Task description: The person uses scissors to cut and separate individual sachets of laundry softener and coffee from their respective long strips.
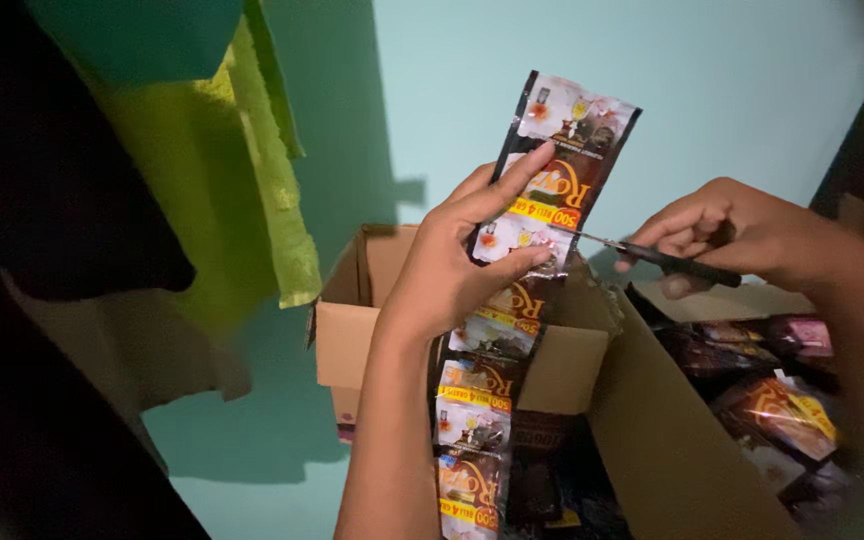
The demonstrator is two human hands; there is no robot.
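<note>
Centre of the frame: my left hand [457,262] pinches a long strip [512,330] of joined dark sachets, thumb on the near face and fingers behind and over the far edge; the hand is clamped on the strip just below its top sachet [574,125], which stands free toward the upper middle of the frame. The rest of the strip hangs down past my wrist into the lower centre.

Right of centre: my right hand [727,235] is closed around the dark handles of scissors [652,255]; the thin blades reach leftward and meet the strip's right edge at the seam under the second sachet — whether they have bitten in yet I cannot tell.

Behind the strip, middle of the frame: an open box [352,340] with its flaps raised; at lower right a second box [692,470] holds loose sachets [777,410], dim and partly blurred. Upper left: a green cloth [252,150] against a pale blue wall [752,80].

Judgement on technique: the cut should run square along the sealed band between sachets, not into a pouch; my left hand ought to keep the strip taut and flat, fingertips clear of the blade line; the low light makes the seam hard to see — tilting the strip toward the light would help.
</note>
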